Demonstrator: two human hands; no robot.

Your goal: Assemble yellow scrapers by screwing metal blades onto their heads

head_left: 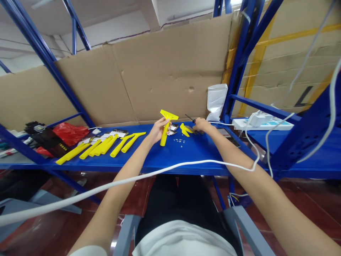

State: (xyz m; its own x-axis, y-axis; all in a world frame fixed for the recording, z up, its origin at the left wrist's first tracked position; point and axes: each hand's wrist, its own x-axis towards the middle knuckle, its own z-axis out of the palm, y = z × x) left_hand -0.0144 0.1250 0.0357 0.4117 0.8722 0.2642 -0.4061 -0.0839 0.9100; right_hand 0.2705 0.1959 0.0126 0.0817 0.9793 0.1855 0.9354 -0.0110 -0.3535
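"While the yellow scraper is held up by the left hand, what is held by the right?"

"By the right hand, a slim dark tool is gripped; it may be a screwdriver, but its handle is mostly covered by the hand."

"Which step is in hand, then?"

"To judge by the pose, a fitting step: the scraper is presented above the desk, nearly upright with its head uppermost, yet it is not touched by the tool. For the next move, the two would have to be brought together, without the small pale parts on the desk being scattered."

"And how are the hands posed?"

"Both arms are stretched forward. On the left, the fingers are wrapped around the scraper's handle; on the right, they are drawn in narrowly on the tool, just beside the loose yellow pieces. Farther left, a row of yellow handles is laid out on the desk."
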